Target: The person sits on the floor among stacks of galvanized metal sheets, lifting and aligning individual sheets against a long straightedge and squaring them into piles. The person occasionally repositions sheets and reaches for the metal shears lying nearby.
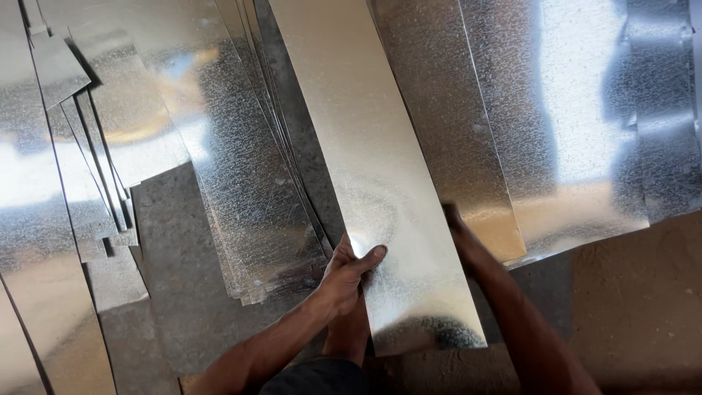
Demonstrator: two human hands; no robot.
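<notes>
Galvanised steel is filling nearly the whole view, and you are gripping one long narrow sheet strip [373,175] by its near end, with the strip running away from you toward the far side. Your left hand [345,274] is clamping its left edge, thumb lying on top and fingers curled underneath; your right hand [459,232] is reaching to the right edge, but its fingers are tucked behind the metal, so I cannot tell how they are closing. The strip is being held above the concrete floor [175,292], between a stack of similar strips [248,197] on its left and wider sheets [578,132] lying on its right. More cut pieces [73,161] are fanning out at the far left. Judging by this, the strip is in hand but not yet laid on either pile. No packages, labels or signs are showing anywhere.
</notes>
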